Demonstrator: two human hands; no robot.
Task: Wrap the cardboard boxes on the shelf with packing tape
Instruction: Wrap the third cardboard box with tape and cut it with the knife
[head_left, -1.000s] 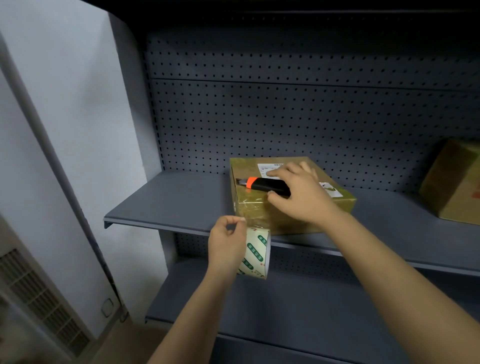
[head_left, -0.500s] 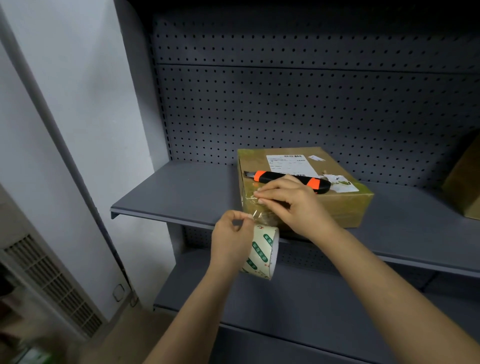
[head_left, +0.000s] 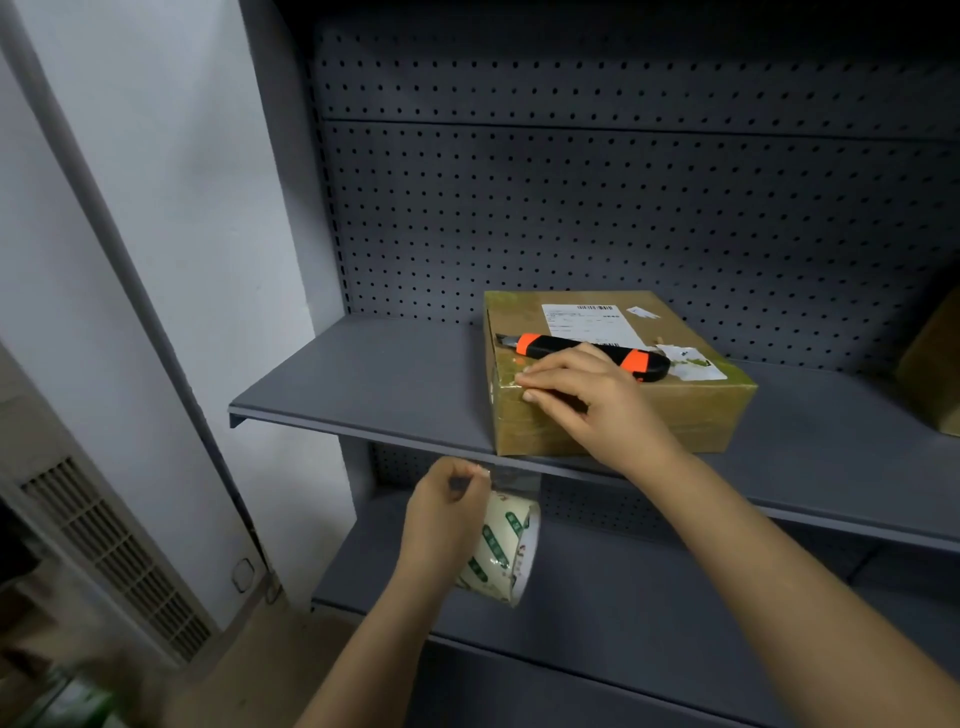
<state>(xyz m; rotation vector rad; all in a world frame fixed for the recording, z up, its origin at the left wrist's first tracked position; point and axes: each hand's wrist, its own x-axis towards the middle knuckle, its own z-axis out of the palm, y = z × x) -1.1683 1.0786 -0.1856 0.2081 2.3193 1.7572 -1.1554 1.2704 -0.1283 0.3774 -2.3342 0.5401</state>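
Note:
A flat brown cardboard box (head_left: 696, 410) with a white label lies on the grey shelf (head_left: 363, 384). An orange and black utility knife (head_left: 576, 351) rests on its top. My right hand (head_left: 587, 400) presses with straight fingers on the box's front left top edge, over clear tape. My left hand (head_left: 441, 512) grips a tape roll (head_left: 501, 551) with green print, held below the shelf's front edge. A clear strip of tape runs up from the roll toward the box front.
A second cardboard box (head_left: 932, 369) stands at the right edge of the same shelf. A lower grey shelf (head_left: 623, 613) lies beneath. Pegboard back wall behind. A white wall and a vented unit (head_left: 119, 561) are at the left.
My right hand let go of the knife, left it on the box and came to the front left edge. My left hand has pulled the tape roll down, away from the box.

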